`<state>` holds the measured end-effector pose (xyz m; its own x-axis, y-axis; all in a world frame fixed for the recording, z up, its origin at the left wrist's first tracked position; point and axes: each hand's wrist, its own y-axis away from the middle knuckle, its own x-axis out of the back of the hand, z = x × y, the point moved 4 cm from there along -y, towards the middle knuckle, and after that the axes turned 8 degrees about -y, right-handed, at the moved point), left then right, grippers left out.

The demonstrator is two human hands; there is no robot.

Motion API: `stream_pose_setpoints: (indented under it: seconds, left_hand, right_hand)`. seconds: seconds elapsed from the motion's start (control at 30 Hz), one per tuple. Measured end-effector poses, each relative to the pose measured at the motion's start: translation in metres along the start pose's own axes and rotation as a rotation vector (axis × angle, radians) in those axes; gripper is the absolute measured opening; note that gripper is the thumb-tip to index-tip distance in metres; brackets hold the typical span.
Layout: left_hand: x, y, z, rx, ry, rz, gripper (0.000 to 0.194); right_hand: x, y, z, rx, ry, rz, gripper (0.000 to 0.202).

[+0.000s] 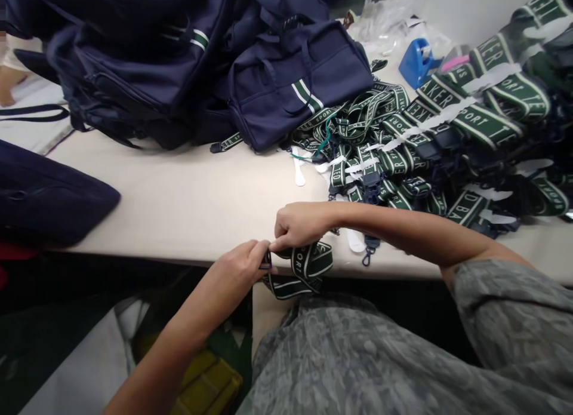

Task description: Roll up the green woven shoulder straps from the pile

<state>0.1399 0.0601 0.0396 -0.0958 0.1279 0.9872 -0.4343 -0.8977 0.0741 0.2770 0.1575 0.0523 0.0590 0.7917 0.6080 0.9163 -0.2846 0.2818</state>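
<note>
**Two hands on one strap at the table edge**

Both of my hands meet at 6 o'clock, just over the near edge of the table [188, 206]. My left hand [239, 266] is pinched shut on a small dark buckle [265, 261] at the end of a folded green-and-white strap [304, 270], which hangs partly over the edge. My right hand [299, 224] is curled, thumb and forefinger pressed onto the webbing right beside the buckle.

As I judge it, the work here is feeding or seating the webbing at the buckle. To do it well I would keep the buckle square between the left fingertips, hold the strap flat and untwisted with the right, and keep the folded bundle tight so that it does not slip off the edge.

Just beyond, at 1 o'clock, a dark clip [370, 248] hangs from the nearest of the loose straps. Farther toward 2 o'clock lies the big strap pile [447, 140], with white paper strips across it.

At 11 to 12 o'clock sit navy bags [295, 86] with a green-and-white stripe. A blue tape dispenser [416, 60] stands far off at 1 o'clock.

Writing: the webbing carries woven white capitals. I can read "SPORT" and "AKER" on the pile, and "BA" nearer; on the strap in my hands the letters are too folded to read.
</note>
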Motion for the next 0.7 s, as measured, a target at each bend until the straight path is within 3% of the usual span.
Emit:
stream_pose_setpoints:
  seconds: [0.17,0.27,0.37,0.5,0.6,0.7]
  left_hand:
    - [0.001,-0.002,-0.006,0.023,0.217,-0.096,0.039]
    - [0.002,-0.002,-0.015,0.060,0.383,-0.140,0.031]
    - [0.005,0.003,-0.039,0.130,0.502,-0.122,0.027]
    - [0.005,0.031,-0.102,0.441,0.711,-0.018,0.039]
    - [0.000,0.067,-0.149,0.655,0.899,0.114,0.040]
    - [-0.008,0.101,-0.182,0.827,1.039,0.250,0.036]
  right_hand:
    - [-0.001,-0.020,0.016,-0.058,-0.322,-0.071,0.038]
    - [-0.003,-0.022,0.023,-0.049,-0.392,-0.074,0.040]
    - [0.011,-0.008,0.033,0.007,-0.425,0.027,0.042]
    - [0.044,0.050,0.054,0.033,-0.412,0.206,0.041]
    - [0.060,0.111,0.075,-0.085,-0.448,0.293,0.040]
    - [0.062,0.165,0.094,-0.259,-0.511,0.415,0.044]
